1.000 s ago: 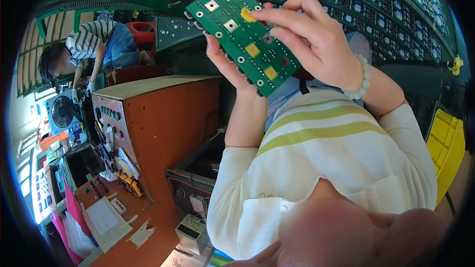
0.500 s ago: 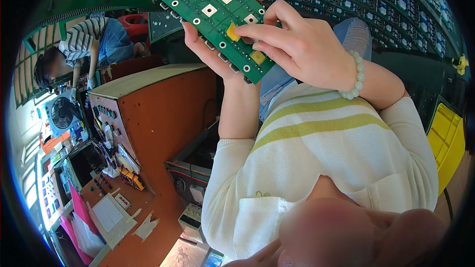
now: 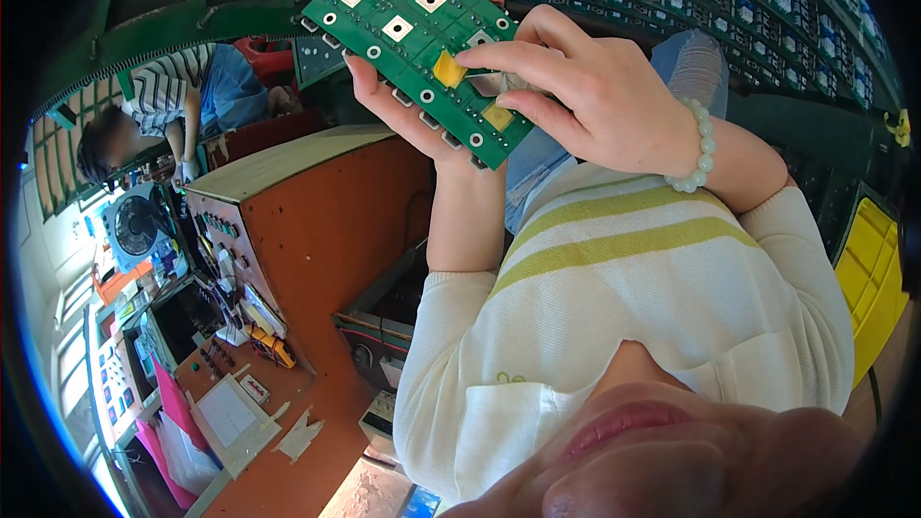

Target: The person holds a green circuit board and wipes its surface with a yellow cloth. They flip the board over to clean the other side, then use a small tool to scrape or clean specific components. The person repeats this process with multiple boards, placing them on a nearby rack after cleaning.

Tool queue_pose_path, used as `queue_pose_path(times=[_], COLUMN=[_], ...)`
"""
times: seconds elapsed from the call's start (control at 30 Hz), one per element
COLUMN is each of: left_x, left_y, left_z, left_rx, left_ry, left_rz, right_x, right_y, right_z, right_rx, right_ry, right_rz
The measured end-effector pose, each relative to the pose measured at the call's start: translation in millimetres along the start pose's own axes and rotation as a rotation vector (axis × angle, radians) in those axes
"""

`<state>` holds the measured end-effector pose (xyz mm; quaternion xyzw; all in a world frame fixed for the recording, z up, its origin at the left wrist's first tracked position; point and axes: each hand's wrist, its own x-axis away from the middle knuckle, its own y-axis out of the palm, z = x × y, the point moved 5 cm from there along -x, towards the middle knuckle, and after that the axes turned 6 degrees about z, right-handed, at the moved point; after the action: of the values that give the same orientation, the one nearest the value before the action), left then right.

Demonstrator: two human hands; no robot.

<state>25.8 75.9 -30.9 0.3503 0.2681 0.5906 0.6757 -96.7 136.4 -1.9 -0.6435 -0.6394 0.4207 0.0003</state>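
Board (image 3: 418,59) clasped in left fingers (image 3: 369,84); right fingers (image 3: 494,57) parted, index touching yellow square (image 3: 447,70); anything pinched there, I cannot tell.

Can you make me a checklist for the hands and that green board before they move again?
1. Left hand gripping the green board by its edges: ok.
2. Right hand with its index fingertip at the yellow piece: ok.
3. Yellow piece lying fully flat: cannot tell, the fingertip is at its edge.
4. Second yellow square on the board: ok, near the right thumb.
5. Pale squares easy to see: not ok, four show clearly but another is partly behind the right hand.
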Motion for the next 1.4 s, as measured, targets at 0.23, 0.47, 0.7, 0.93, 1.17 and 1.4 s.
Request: queue_pose_path(times=[0.23, 0.47, 0.7, 0.93, 1.17, 1.4], left_x=[3, 6, 2, 4, 2, 0], left_y=[10, 5, -9, 11, 10, 4], left_z=[0, -4, 4, 10, 9, 16], left_rx=[0.08, 0.037, 0.12, 0.309, 0.285, 0.257], left_ry=[-0.01, -0.011, -0.088, -0.122, -0.102, -0.052], left_rz=[-0.071, 0.048, -0.042, -0.04, -0.079, -0.134], right_x=[1, -7, 4, 10, 15, 18], right_y=[-3, -16, -15, -10, -5, 0], right_z=[-10, 0, -10, -14, -22, -16], right_rx=[0.098, 0.079, 0.017, 0.067, 0.039, -0.027], right_ry=[-0.087, -0.082, -0.045, -0.043, -0.057, 0.018], right_rz=[0.11, 0.288, 0.044, -0.006, -0.014, -0.092])
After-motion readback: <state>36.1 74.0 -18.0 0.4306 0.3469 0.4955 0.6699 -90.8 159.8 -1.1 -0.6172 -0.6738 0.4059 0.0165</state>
